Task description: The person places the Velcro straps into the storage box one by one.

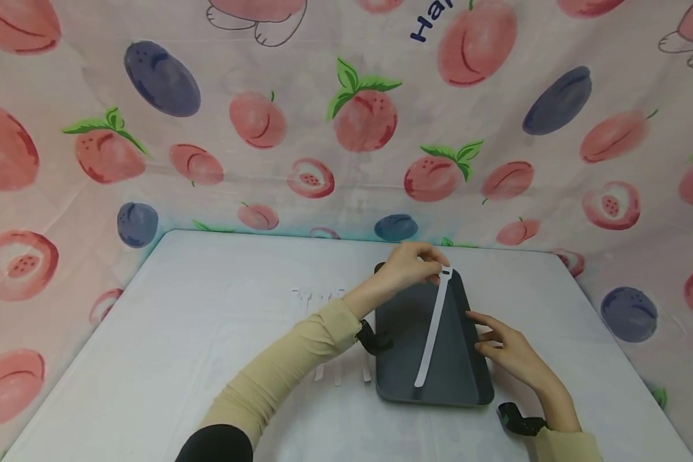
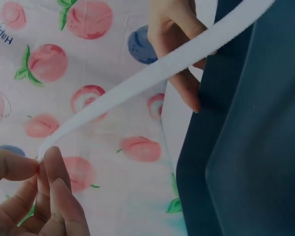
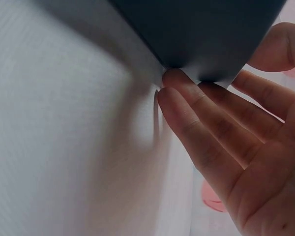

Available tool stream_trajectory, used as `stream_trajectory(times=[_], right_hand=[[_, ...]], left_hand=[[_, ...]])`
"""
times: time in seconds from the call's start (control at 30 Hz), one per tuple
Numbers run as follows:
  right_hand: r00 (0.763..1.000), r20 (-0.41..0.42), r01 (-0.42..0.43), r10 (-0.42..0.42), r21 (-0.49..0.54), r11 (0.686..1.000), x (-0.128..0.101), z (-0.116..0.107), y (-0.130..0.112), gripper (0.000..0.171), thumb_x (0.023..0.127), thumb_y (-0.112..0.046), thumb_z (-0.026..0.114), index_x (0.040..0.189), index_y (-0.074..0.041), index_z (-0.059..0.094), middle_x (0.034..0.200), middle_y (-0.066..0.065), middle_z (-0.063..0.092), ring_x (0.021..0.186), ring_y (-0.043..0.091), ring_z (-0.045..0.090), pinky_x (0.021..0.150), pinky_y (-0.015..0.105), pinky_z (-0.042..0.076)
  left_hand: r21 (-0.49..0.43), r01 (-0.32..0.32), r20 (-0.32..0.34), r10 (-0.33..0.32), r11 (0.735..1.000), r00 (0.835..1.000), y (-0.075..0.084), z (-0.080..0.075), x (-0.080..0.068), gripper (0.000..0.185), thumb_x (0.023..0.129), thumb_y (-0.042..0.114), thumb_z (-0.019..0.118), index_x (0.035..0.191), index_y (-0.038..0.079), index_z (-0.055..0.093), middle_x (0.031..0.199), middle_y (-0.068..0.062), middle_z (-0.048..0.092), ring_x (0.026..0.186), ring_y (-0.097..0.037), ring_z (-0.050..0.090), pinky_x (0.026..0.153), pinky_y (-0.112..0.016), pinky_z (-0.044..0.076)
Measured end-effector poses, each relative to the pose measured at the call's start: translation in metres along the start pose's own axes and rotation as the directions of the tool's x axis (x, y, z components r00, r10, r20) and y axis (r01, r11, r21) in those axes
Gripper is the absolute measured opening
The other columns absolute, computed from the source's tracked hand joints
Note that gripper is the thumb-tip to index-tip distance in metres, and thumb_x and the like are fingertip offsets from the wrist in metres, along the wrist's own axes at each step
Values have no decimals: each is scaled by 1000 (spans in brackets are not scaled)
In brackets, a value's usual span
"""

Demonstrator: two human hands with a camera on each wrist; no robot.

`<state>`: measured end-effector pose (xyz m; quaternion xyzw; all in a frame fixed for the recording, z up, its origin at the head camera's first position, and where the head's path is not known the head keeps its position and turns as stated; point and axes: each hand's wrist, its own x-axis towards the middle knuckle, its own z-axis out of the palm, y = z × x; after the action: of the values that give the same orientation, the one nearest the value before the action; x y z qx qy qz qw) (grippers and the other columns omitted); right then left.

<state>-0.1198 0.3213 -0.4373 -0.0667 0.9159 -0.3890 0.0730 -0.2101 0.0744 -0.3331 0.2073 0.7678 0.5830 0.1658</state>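
White strap (image 1: 432, 332) slants over dark tray (image 1: 397, 359), upper end pinched by person's left hand (image 1: 409, 264); lower end's contact unclear from where I stand; right hand (image 1: 513, 354), fingers loosely spread, touches tray's right side; more white strips (image 1: 337, 373) on white table (image 1: 167, 346), left.

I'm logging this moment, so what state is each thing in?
White strap: unlooped, stretched out above the tray
Left hand: pinching one end of the strap
Dark tray: hollow side up
Right hand: fingertips touching the tray's side
Other white strips: on the table, partly hidden
Patterned cloth: hanging behind the table
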Motion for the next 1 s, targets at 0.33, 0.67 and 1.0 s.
stream_trajectory(times=[0.33,0.67,1.0], right_hand=[[1000,3,-22,22,-3,1000,-1,-1,-1,56,91,-10,58,145,-12,42,143,24,44,108,35,62,77,43,53],[1000,-4,-22,22,-16,1000,-1,-1,-2,56,91,-11,59,145,-13,42,143,22,47,109,36,62,79,47,53],[1000,-2,-22,22,-30,999,-1,-1,-3,57,91,-12,60,145,-12,42,142,23,47,108,36,62,78,47,53]], left_hand=[[-71,55,-35,-57,996,998,-11,18,23,14,93,11,59,96,10,72,82,-9,70,82,-27,70,61,-22,50],[-179,126,-104,-146,976,984,-28,34,44,14,92,13,61,96,8,74,97,-15,72,84,-28,71,60,-22,48],[-234,170,-162,-210,957,964,-51,47,52,15,92,11,60,95,5,74,85,-13,72,85,-30,72,75,-37,56]])
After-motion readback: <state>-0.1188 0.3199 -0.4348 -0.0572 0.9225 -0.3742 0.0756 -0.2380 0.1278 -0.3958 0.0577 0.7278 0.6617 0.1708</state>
